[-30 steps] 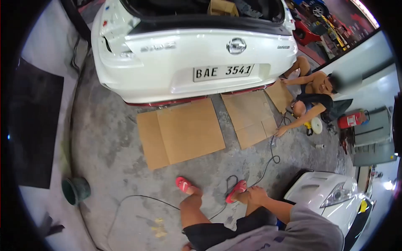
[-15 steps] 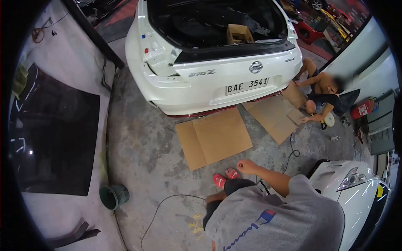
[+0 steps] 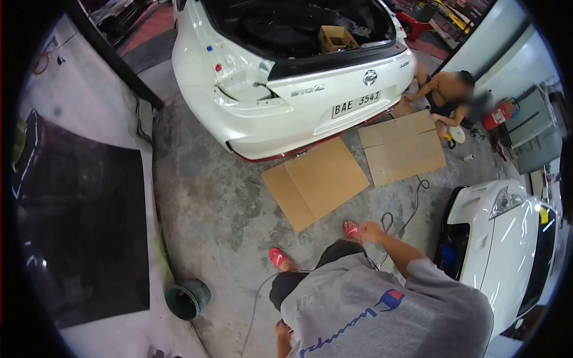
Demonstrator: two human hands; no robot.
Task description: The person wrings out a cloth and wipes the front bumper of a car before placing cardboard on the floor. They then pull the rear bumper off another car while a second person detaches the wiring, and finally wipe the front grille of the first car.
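My right hand (image 3: pixel 371 231) is out in front of me, above my right foot, with its fingers curled closed. Blur hides whatever may be inside them. Low by my side, my left hand (image 3: pixel 282 327) shows only in part beside the grey shirt. Its fingers look bent around something small and dark that I cannot make out. Ahead on the floor lies a creased cardboard sheet (image 3: pixel 325 185), behind a white car (image 3: pixel 239 128) with its hatch raised. A second cardboard sheet (image 3: pixel 406 149) lies to its right, and a co-worker's hand touches its far edge.
A co-worker (image 3: pixel 447 95) sits low by the car's right rear corner. Another white car (image 3: pixel 477 232) stands close on my right. A cord (image 3: pixel 412 218) loops over the floor. A green bucket (image 3: pixel 188 299) and a dark panel (image 3: pixel 86 227) are on the left.
My view has turned and my feet have stepped apart. The second cardboard sheet has swung round and lies straighter. My left hand has come further into view; my right hand stays curled.
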